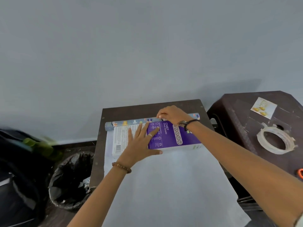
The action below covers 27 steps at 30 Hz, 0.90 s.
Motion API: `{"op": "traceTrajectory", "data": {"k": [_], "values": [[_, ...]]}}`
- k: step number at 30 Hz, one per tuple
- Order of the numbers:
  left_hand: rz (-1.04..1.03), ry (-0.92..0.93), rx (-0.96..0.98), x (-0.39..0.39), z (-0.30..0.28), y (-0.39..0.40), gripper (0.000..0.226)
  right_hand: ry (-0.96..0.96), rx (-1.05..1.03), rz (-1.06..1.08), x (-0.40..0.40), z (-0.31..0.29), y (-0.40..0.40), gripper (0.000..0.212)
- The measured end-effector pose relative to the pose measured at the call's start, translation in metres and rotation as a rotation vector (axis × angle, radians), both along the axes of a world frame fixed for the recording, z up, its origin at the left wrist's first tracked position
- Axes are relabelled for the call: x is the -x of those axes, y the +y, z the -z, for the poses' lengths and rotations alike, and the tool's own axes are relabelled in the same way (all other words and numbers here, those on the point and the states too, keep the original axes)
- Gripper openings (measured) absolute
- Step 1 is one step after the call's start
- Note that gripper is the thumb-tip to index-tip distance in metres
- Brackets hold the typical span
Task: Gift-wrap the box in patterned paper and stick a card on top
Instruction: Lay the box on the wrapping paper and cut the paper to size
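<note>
A purple and white box (pixel 173 136) lies flat on unrolled wrapping paper (pixel 164 185), whose pale blank side faces up. The rest of the patterned paper is still a roll (pixel 127 123) lying along the box's far edge. My left hand (pixel 142 145) presses flat on the box top, fingers spread. My right hand (pixel 172 114) reaches over the box and pinches the roll near its right half. A small card (pixel 263 108) with gold shapes lies on the stool to the right.
A tape roll (pixel 275 140) sits on the dark stool (pixel 237 112) at the right, with an orange handle (pixel 300 173) at the frame edge. The small dark table (pixel 147 107) stands against a grey wall. A lined waste bin (pixel 70 181) and a dark bag (pixel 19 177) are on the floor, left.
</note>
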<state>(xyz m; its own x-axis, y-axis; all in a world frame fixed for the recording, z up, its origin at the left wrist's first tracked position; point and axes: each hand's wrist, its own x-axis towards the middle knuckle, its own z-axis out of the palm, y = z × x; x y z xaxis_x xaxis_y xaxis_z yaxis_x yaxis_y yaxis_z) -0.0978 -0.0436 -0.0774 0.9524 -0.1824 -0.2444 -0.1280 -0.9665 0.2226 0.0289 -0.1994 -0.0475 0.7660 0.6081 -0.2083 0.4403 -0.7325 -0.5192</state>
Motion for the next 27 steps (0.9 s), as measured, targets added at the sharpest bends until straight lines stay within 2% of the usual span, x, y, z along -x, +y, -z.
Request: {"op": "traceTrajectory", "data": {"k": [5,10,14,18,22,23,24,27], "values": [[-0.019,0.004,-0.021,0.009,0.005,-0.002,0.087,0.012,0.182,-0.076,-0.018,0.010,0.017,0.041],[-0.019,0.020,-0.011,0.003,0.006,-0.001,0.088,-0.249,0.233,-0.076,-0.035,0.018,0.022,0.063],[-0.021,0.030,-0.012,0.003,0.006,-0.001,0.088,-0.590,0.325,-0.099,-0.037,0.025,0.017,0.049],[-0.016,0.011,-0.016,0.005,0.006,-0.001,0.087,-0.683,0.283,-0.164,-0.027,0.017,0.017,0.030],[-0.015,-0.010,0.002,0.007,0.005,-0.001,0.086,-0.900,0.176,-0.227,-0.008,0.001,0.007,0.022],[-0.010,-0.019,-0.007,0.008,0.005,-0.001,0.086,-0.897,0.134,-0.230,-0.003,-0.003,0.004,0.025],[-0.006,-0.028,-0.015,0.009,0.005,-0.001,0.086,-0.809,0.100,-0.227,0.004,-0.011,0.000,0.029],[-0.002,-0.040,-0.020,0.011,0.006,-0.001,0.087,-0.343,-0.025,-0.123,0.017,-0.036,-0.009,0.039]]}}
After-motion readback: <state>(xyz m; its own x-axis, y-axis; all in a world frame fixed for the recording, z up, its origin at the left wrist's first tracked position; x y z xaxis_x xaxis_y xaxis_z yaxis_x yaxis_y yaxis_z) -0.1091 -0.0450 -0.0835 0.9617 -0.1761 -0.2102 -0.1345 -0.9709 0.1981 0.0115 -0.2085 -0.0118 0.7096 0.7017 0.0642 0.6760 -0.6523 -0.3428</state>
